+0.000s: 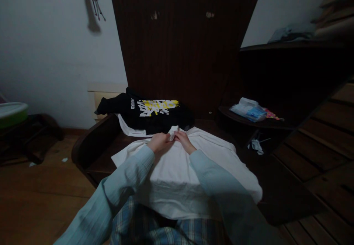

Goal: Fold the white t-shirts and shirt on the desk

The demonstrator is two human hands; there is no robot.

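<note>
A white garment point(177, 171), which looks like a shirt, lies spread over the dark wooden seat and hangs toward my lap. My left hand point(160, 142) pinches a gathered bit of its cloth near the far edge. Close beside it, my right hand point(184, 141) grips the same raised fold, with its fingers closed. A small peak of white cloth stands up between the two hands. Just beyond lies a black garment point(121, 107) with white and yellow lettering, with some white cloth under its left side.
A dark bench armrest point(91, 138) rises at the left. On the right, a low shelf point(279, 124) carries a blue-and-white plastic packet point(249, 110). A green basin point(12, 116) sits at far left. Dark wooden panelling point(182, 53) stands behind.
</note>
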